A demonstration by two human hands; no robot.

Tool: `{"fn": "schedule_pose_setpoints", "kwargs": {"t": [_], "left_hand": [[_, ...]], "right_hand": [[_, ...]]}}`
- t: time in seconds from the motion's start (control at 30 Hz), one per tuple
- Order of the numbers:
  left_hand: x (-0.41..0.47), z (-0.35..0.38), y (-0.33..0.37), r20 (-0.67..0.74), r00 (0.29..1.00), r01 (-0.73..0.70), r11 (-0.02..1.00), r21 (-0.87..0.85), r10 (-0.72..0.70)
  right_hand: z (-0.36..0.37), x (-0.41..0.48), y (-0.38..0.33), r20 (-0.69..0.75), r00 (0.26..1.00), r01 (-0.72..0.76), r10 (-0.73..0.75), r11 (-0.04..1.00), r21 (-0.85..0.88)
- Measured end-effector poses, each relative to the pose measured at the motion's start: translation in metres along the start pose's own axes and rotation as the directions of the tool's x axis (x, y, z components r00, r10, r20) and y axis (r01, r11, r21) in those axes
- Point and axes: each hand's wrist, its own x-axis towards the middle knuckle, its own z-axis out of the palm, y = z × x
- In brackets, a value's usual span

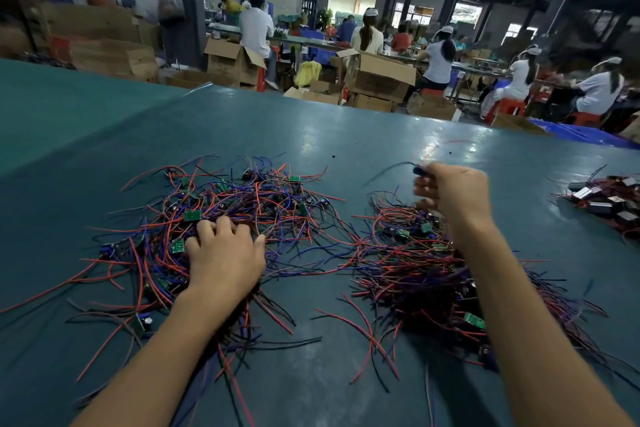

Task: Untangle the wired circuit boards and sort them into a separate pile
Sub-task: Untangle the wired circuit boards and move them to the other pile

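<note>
Left hand point(225, 253) sits on the tangled pile point(263, 198), fingers bent into the wires, can't tell if it's gripping. Right hand point(450, 194) pinches a blurry wired piece point(419, 170) over the sorted pile point(415, 274). I'd worry a snagged lead drags neighbours along and re-tangles both piles.

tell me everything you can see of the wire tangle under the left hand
The wire tangle is a loose heap of red, blue and black wires with small green circuit boards scattered through it. It lies on the teal table cover, left of a denser pile. The left hand rests on its near middle.
</note>
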Motion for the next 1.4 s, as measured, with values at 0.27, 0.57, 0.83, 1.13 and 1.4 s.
{"fn": "schedule_pose_setpoints", "kwargs": {"t": [0.27,0.57,0.83,1.13,1.4], "left_hand": [[-0.001,-0.003,0.004,-0.104,0.992,-0.075,0.995,-0.063,0.068],[0.004,-0.001,0.000,-0.028,0.992,-0.127,0.991,-0.052,0.125],[0.004,0.006,-0.001,-0.007,0.964,-0.265,0.963,-0.049,0.265],[0.004,0.005,-0.004,-0.042,0.894,-0.447,0.885,-0.133,0.446],[0.004,0.001,-0.007,-0.056,0.909,-0.415,0.882,-0.223,0.414]], "right_hand": [[-0.042,0.035,0.053,-0.054,0.987,-0.136,0.152,0.608,-0.782],[0.036,-0.052,0.027,0.141,0.895,0.399,-0.424,0.615,-0.681],[0.109,-0.087,0.062,0.411,0.865,0.488,-0.289,0.680,-0.547],[0.164,-0.050,0.064,0.326,0.939,0.190,0.107,0.628,-0.755],[0.135,-0.038,0.024,0.356,0.926,0.174,0.123,0.699,-0.693]]}}
